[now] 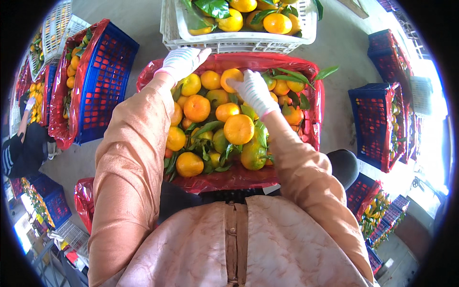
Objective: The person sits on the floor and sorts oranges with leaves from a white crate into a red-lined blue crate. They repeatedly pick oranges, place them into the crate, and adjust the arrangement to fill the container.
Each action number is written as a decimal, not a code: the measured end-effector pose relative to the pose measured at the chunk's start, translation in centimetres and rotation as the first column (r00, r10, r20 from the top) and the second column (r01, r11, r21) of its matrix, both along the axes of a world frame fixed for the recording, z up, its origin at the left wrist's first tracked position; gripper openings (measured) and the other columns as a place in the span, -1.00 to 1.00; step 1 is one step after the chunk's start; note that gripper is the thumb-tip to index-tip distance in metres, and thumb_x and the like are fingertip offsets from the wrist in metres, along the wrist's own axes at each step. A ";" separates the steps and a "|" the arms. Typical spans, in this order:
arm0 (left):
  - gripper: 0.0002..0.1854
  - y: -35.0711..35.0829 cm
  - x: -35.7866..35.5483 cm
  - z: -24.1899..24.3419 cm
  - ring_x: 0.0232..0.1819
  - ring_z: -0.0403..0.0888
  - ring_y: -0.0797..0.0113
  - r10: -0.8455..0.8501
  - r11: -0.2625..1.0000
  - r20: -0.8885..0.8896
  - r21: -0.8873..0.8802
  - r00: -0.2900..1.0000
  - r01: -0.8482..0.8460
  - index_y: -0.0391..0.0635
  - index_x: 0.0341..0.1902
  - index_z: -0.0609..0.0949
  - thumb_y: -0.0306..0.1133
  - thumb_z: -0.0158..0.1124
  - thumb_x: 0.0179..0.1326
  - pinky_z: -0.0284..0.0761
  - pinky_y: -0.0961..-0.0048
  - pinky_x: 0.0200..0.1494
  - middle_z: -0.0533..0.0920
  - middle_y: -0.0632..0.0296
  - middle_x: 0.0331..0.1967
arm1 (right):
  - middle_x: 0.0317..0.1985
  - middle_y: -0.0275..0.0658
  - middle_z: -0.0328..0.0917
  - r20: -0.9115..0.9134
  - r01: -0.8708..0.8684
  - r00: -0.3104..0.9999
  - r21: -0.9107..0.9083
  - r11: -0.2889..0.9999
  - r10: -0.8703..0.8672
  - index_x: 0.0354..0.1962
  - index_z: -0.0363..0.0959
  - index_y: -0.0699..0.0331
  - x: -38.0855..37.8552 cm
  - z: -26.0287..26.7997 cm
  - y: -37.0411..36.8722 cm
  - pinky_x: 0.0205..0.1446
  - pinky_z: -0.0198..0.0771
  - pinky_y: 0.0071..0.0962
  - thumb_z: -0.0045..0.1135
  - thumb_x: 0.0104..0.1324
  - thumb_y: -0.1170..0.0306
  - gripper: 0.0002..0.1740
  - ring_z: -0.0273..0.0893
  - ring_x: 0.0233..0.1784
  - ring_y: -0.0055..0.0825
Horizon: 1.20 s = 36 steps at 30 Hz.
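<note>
In front of me is a crate lined with red plastic film (229, 181), filled with orange and greenish mandarins and their leaves. My right hand (256, 91), in a striped white knit glove, reaches into the far middle of the fruit. Its thumb and fingers are on an orange mandarin (230, 78); the fingertips are partly hidden. My left hand (184, 61), gloved alike, is over the crate's far left rim, close to the white crate's front edge. No fruit shows in it, and its thumb and fingers are apart.
Beyond stands a white plastic crate (247, 37) of leafy mandarins. A blue crate with red film (104, 77) is to the left, more blue crates (371, 122) to the right. A co-worker (27, 147) bends over fruit at far left. The floor is grey concrete (340, 64).
</note>
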<state>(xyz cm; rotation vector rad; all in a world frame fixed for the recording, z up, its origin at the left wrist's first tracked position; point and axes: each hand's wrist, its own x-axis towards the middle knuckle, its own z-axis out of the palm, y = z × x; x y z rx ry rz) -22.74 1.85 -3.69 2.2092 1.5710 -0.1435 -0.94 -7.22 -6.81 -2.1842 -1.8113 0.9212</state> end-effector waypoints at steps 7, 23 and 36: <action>-0.40 -0.8 -2.2 2.7 0.10 0.62 -0.04 -0.062 0.996 0.035 0.062 0.997 0.060 -0.21 0.11 0.63 0.09 -0.13 0.48 0.46 0.14 0.25 0.69 -0.04 0.02 | -0.07 -0.04 0.66 -0.384 -0.127 0.907 0.135 0.983 0.170 0.12 0.50 0.35 6.2 5.2 0.8 0.05 0.53 -0.37 0.21 0.36 0.22 -0.52 0.65 -0.05 -0.22; -0.76 -2.9 -10.8 -1.8 -0.17 0.66 0.33 0.436 0.881 0.557 -0.103 0.707 -0.462 -0.18 -0.09 0.72 -0.28 0.28 0.33 0.52 0.47 -0.05 0.71 0.20 -0.20 | -0.04 -0.23 0.63 -0.345 0.063 0.938 0.240 0.969 0.025 0.00 0.63 0.29 23.0 0.5 5.4 0.17 0.40 -0.46 0.31 0.33 0.17 -0.58 0.57 0.00 -0.41; -0.82 -3.2 -8.1 1.3 -0.12 0.65 0.03 0.067 0.676 0.192 0.713 0.979 -0.187 -0.10 -0.09 0.71 -0.35 0.26 0.31 0.53 0.16 -0.04 0.72 0.09 -0.16 | -0.04 -0.22 0.70 -0.774 0.175 0.513 -0.328 0.928 -0.370 0.06 0.58 0.27 23.4 -0.1 7.9 0.08 0.58 -0.34 0.40 0.25 0.13 -0.48 0.68 -0.09 -0.43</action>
